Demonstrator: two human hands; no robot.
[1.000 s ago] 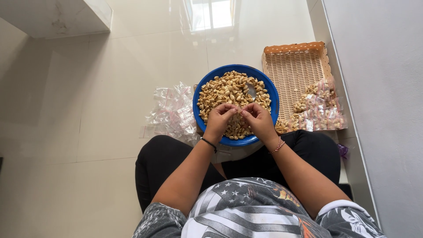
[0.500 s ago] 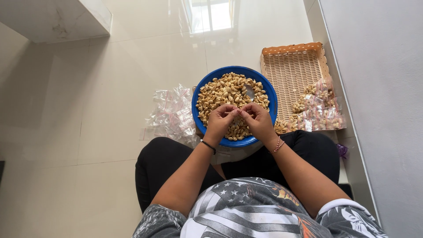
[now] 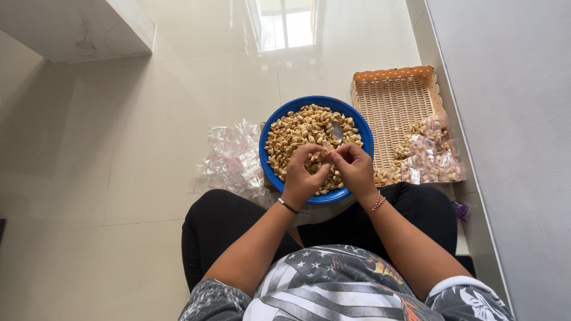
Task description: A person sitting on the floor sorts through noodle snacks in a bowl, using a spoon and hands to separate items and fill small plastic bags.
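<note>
From the head view, you sit on the pale tiled floor (image 3: 119, 178) with the blue bowl (image 3: 270, 156) resting between your knees, heaped with roasted peanuts (image 3: 297, 128). Your left hand (image 3: 303, 172) and right hand (image 3: 355, 168) meet over the near side of the heap, fingertips pinched together around something small and clear. It looks like one of the little plastic bags with nuts going in, though it is too small here to say for sure. Both hands are closed on it, the left curled underneath, the right nipping it from the side.

A metal spoon (image 3: 336, 129) lies half buried in the nuts just beyond your fingers, untouched. To your left, a loose pile of empty clear bags (image 3: 232, 157) sits beside the bowl. To your right, the woven tray (image 3: 392, 101) holds a cluster of filled bags (image 3: 428, 157) at its near end; the far end shows bare weave.

By the look of it, you are mid-way through one packet, either filling or pressing it shut. What comes next asks for a firm pinch along the bag's mouth so no nuts spill, then a short reach right to the tray, clearing the bowl's rim.
</note>
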